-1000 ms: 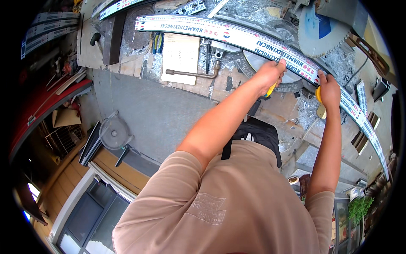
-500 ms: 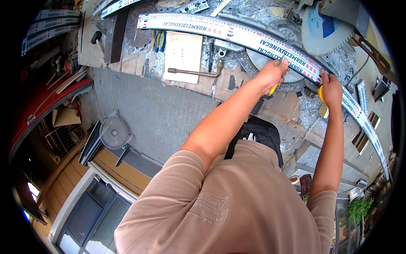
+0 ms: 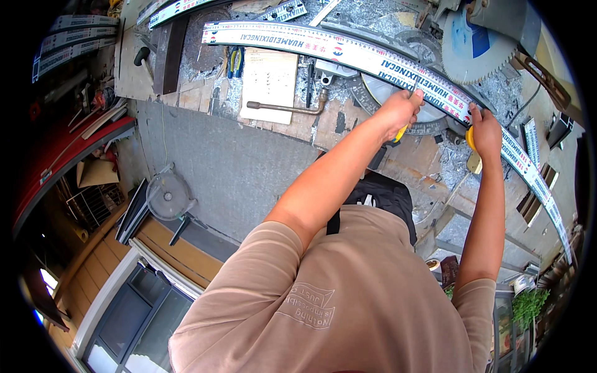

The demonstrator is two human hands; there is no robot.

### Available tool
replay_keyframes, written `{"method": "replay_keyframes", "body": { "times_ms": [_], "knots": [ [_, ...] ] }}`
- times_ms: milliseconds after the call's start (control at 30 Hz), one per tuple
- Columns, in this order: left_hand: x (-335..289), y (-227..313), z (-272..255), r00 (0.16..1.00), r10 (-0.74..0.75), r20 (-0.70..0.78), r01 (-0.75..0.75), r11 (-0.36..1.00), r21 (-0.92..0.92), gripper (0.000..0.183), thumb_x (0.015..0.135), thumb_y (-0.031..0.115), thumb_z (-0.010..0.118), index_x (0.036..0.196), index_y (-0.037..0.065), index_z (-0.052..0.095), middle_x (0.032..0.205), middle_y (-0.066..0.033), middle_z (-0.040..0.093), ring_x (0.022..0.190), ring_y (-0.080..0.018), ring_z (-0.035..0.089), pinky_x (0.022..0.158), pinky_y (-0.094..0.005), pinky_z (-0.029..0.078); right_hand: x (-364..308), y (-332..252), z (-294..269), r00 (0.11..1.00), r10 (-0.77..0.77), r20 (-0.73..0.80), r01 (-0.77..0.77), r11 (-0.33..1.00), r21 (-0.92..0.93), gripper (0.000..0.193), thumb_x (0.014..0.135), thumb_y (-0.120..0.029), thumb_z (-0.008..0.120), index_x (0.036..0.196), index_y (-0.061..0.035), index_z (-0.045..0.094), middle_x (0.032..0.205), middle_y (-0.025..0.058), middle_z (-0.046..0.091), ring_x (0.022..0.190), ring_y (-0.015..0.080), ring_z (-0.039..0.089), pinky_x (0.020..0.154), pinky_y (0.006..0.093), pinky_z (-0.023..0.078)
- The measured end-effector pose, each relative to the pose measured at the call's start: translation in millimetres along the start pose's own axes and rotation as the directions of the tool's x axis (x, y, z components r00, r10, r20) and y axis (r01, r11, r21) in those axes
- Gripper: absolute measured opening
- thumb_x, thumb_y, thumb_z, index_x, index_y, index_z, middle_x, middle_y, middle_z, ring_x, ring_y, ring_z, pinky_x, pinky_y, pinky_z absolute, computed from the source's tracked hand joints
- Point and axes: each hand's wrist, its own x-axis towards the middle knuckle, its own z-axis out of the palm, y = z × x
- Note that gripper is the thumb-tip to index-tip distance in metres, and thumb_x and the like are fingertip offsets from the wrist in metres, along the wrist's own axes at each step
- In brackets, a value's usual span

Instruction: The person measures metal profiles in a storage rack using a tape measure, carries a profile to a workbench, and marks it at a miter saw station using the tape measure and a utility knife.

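Observation:
A long profile bar [image 3: 360,57] wrapped in white printed film crosses the workbench, bent by the lens. Along it runs a strip with small tick marks. My right hand [image 3: 485,132] is closed at the bar's near edge, around a yellow tape measure [image 3: 471,138] that is partly hidden by the fingers. To its left, my left hand [image 3: 401,112] is closed on a slim tool with a yellow end [image 3: 400,133]; a thin tip points up over the bar. The tool's exact kind is not clear. A saw's round base [image 3: 429,127] lies beneath the bar.
A large toothed saw blade [image 3: 476,46] stands at the back right, with metal shavings around it. On the bench lie a paper-covered board [image 3: 269,78], an L-shaped socket wrench [image 3: 292,108] and pliers [image 3: 236,62]. A standing fan [image 3: 168,194] is on the floor at left.
Almost nothing differs. Both hands stay at the same places on the bar, with only a very slight shift of the view.

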Motion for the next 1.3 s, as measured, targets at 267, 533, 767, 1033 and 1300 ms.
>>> {"method": "replay_keyframes", "body": {
  "times_ms": [267,533,767,1033,1300],
  "knots": [
    [-0.2,-2.2,2.8,0.999,0.007,-0.042,-0.009,0.999,-0.032,0.043,0.113,0.046,0.058,0.107,0.003,0.061,0.080,-0.0004,0.053,0.063,-0.0114,0.049,0.055,-0.0305,0.042,1.1,-0.7,0.2,1.000,-0.001,0.003,0.001,1.000,-0.004,0.064,0.107,-0.059,0.053,0.100,0.0017,0.072,0.100,0.0318,0.074,0.099,0.0520,0.070,0.089,0.0565,0.053],
    [-2.3,1.1,1.6,1.000,-0.011,-0.013,0.011,1.000,-0.008,0.046,0.114,0.046,0.053,0.114,0.000,0.060,0.087,-0.0017,0.052,0.068,-0.0133,0.050,0.060,-0.0305,0.043,0.8,-0.4,0.4,1.000,-0.011,-0.005,0.011,1.000,0.000,0.063,0.107,-0.058,0.054,0.097,0.0014,0.071,0.099,0.0325,0.073,0.099,0.0524,0.070,0.088,0.0570,0.053],
    [-4.6,3.4,2.3,1.000,-0.018,-0.022,0.018,1.000,-0.008,0.048,0.114,0.047,0.053,0.115,0.000,0.060,0.088,-0.0017,0.052,0.069,-0.0131,0.050,0.060,-0.0304,0.043,-0.2,-2.2,-0.3,1.000,-0.005,-0.006,0.005,1.000,0.007,0.063,0.107,-0.058,0.054,0.095,0.0016,0.071,0.099,0.0329,0.073,0.097,0.0527,0.069,0.087,0.0576,0.052],
    [-4.2,2.4,2.6,1.000,-0.014,-0.017,0.014,1.000,-0.006,0.047,0.114,0.048,0.054,0.114,0.001,0.060,0.087,-0.0015,0.053,0.070,-0.0130,0.050,0.061,-0.0304,0.044,1.1,1.0,1.6,1.000,-0.024,-0.019,0.023,1.000,-0.012,0.064,0.107,-0.058,0.054,0.094,0.0020,0.071,0.098,0.0330,0.072,0.097,0.0527,0.069,0.086,0.0577,0.052],
    [-6.2,1.6,3.9,0.997,-0.029,-0.068,0.031,0.999,0.032,0.045,0.113,0.049,0.053,0.113,0.005,0.063,0.091,-0.0014,0.056,0.075,-0.0152,0.055,0.067,-0.0327,0.050,-1.9,1.4,0.5,1.000,-0.008,-0.013,0.008,1.000,0.006,0.066,0.105,-0.061,0.056,0.091,0.0013,0.072,0.095,0.0324,0.073,0.096,0.0524,0.070,0.085,0.0580,0.053]
  ]
}}
